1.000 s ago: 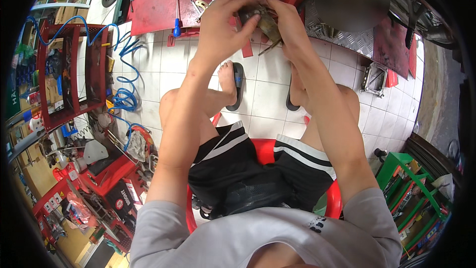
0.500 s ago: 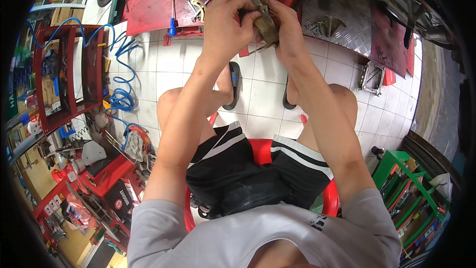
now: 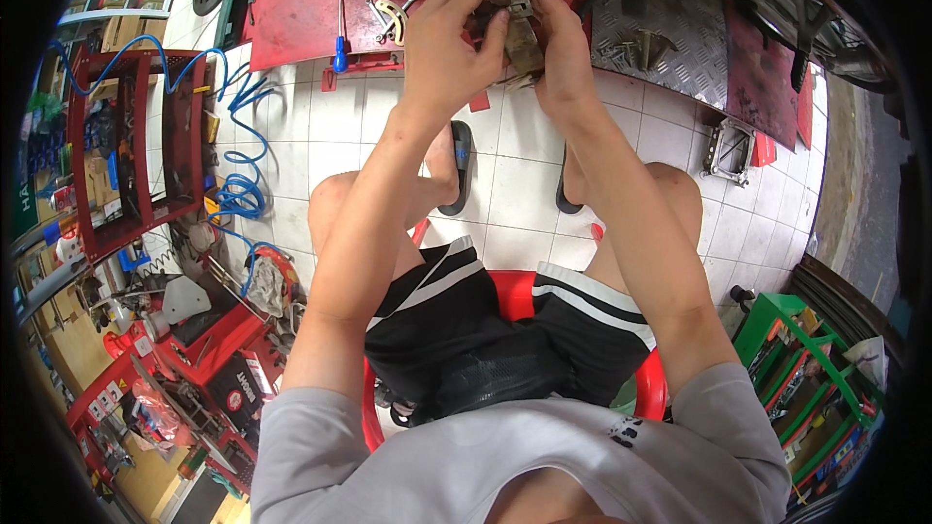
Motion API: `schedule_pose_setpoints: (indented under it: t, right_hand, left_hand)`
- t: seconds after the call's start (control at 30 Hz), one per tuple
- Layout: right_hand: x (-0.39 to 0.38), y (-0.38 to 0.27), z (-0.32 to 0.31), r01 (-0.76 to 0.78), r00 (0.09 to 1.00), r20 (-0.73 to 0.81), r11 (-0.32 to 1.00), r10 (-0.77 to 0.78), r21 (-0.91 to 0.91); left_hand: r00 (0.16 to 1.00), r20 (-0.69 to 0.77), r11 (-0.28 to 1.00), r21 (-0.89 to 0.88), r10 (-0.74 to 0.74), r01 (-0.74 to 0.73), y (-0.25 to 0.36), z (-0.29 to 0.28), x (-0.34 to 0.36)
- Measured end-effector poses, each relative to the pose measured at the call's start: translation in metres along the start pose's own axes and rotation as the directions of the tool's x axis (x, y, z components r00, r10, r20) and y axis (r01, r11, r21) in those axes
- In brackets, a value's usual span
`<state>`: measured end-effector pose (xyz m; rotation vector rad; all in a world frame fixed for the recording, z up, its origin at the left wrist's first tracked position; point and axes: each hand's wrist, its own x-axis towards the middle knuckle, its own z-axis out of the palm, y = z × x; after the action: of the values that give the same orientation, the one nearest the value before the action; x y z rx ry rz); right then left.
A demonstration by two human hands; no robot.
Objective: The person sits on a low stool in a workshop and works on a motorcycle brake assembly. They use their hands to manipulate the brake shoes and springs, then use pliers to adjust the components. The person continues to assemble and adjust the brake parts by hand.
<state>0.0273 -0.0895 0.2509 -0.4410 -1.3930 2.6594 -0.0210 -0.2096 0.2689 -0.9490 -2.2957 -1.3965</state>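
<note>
A dull olive-brown, boxy metal part (image 3: 525, 44) with a small clip on its upper face is held up over the near edge of a red work platform (image 3: 291, 24). My left hand (image 3: 451, 49) grips its left side, fingers curled over the top and thumb near the clip. Along the other side my right hand (image 3: 566, 53) is closed against it, its fingers partly hidden behind the part. To the left on the platform lie a blue-handled screwdriver (image 3: 340, 58), a pale yellow curved piece (image 3: 394, 19) and some wrenches (image 3: 377, 12).
Several bolts (image 3: 643, 47) lie on a metal checker plate (image 3: 694, 68) at the right. A metal bracket (image 3: 728, 150) stands on the white tiled floor below. Coiled blue hose (image 3: 238, 196) and a red rack (image 3: 136, 146) are at left; a green rack (image 3: 777, 330) is at lower right.
The metal part has tilted in my hands, showing more of its upper face and clip. My left fingers and thumb have shifted slightly on it; both hands keep their hold.
</note>
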Motion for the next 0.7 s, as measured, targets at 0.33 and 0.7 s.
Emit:
schedule_pose_setpoints:
  t: [0.33, 0.7]
  right_hand:
    - [0.006, 0.010, -0.002, 0.042, 0.999, -0.023, 0.991, -0.045, -0.123]
    - [0.006, 0.018, 0.009, 0.058, 0.978, -0.172, 0.949, -0.116, -0.310]
  left_hand:
    - [0.994, 0.086, 0.958, 0.276, 0.062, -0.084, 0.004, -0.001, -0.001]
    - [0.994, 0.095, 0.745, 0.667, -0.048, -0.028, 0.011, 0.004, -0.007]
